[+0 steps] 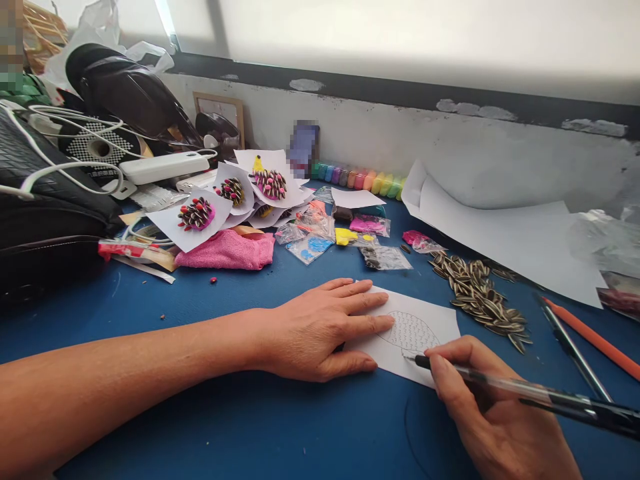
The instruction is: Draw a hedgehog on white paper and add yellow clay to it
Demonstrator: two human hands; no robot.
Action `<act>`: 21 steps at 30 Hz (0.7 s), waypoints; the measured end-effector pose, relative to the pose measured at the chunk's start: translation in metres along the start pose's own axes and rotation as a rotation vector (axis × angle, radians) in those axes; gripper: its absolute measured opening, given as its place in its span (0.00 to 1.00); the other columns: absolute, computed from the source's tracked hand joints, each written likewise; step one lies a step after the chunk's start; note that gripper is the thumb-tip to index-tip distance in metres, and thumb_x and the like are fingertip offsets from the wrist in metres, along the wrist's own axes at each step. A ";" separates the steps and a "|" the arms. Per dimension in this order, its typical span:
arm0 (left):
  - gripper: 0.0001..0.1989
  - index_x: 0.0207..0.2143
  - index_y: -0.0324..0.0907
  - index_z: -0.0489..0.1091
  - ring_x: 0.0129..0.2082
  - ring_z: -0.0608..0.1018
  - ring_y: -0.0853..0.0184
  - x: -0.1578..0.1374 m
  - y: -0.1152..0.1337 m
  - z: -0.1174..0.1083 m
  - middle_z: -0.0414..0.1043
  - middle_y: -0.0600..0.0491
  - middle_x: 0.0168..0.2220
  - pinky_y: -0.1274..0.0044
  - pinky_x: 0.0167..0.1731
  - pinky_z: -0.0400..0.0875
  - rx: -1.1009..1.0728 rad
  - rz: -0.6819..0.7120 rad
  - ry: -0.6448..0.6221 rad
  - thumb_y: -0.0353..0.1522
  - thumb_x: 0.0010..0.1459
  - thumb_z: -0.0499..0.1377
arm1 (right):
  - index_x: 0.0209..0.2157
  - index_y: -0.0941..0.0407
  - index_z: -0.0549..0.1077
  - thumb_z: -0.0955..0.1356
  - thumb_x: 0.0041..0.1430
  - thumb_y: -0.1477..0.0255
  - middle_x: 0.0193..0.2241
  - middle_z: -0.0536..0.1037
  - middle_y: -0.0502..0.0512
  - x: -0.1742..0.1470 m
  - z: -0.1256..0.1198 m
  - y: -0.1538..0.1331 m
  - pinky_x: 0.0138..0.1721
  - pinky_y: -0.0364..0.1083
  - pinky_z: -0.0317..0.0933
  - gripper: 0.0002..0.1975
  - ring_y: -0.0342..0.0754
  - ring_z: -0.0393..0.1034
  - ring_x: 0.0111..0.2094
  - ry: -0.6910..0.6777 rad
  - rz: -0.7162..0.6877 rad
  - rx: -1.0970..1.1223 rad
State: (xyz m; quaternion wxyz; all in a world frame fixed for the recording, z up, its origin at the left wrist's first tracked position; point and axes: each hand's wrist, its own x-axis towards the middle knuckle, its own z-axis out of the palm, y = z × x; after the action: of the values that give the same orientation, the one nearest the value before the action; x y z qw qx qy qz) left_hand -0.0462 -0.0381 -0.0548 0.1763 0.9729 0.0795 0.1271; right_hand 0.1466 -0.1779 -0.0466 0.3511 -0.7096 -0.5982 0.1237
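Observation:
My left hand [325, 330] lies flat with its fingers spread, pressing on the left part of a small white paper [445, 320]. On that paper is a pen drawing [413, 331], an oval filled with small marks. My right hand [490, 393] grips a black and clear pen [505, 387], its tip touching the paper just below the oval. A heap of striped sunflower seeds [483, 297] lies beyond the paper to the right. Small bags of coloured clay, among them a yellow one [350, 237] and a blue one [311, 248], lie beyond my left hand.
Papers with seed-covered clay figures [196, 215] rest by a pink cloth [227, 250]. A row of coloured clay tubs [357, 179] and a phone [304, 148] stand along the wall. Large white sheets [500, 227], an orange pen [593, 337] and another pen [575, 357] are at right. Black bags [45, 220] crowd the left.

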 end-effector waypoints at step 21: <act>0.30 0.66 0.40 0.59 0.69 0.56 0.49 0.000 0.000 0.000 0.53 0.42 0.68 0.60 0.66 0.50 0.048 -0.020 -0.046 0.46 0.68 0.50 | 0.29 0.50 0.69 0.64 0.64 0.62 0.17 0.65 0.44 0.003 -0.002 0.000 0.18 0.43 0.51 0.11 0.41 0.56 0.16 0.028 0.000 -0.022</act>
State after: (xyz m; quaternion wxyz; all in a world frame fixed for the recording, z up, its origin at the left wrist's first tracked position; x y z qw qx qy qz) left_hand -0.0459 -0.0378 -0.0547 0.1559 0.9786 0.0882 0.1011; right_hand 0.1482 -0.1762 -0.0444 0.3514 -0.7151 -0.5946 0.1072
